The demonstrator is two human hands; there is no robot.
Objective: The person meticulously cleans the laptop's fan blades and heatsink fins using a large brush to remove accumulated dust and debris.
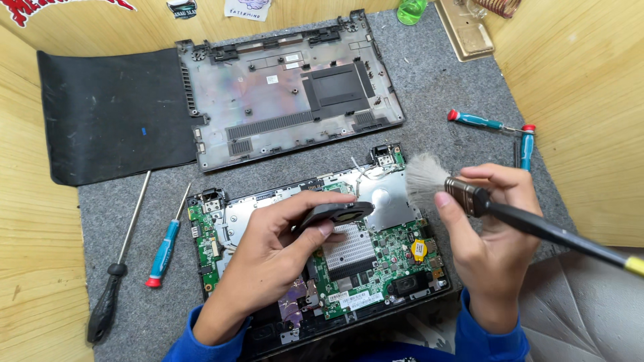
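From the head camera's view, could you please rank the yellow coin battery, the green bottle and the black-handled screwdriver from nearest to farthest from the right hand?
1. Yellow coin battery: on the circuit board, just left of the right hand.
2. Green bottle: at the top edge, far beyond the hand.
3. Black-handled screwdriver: far left on the grey mat, past the left hand.

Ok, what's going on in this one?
A person is working over an opened laptop on a grey felt mat. The left hand holds a small black fan above the bare circuit board, while the right hand grips a brush with its pale bristles pointed toward the fan. The removed bottom cover lies farther back, and screwdrivers rest on the mat on both sides.
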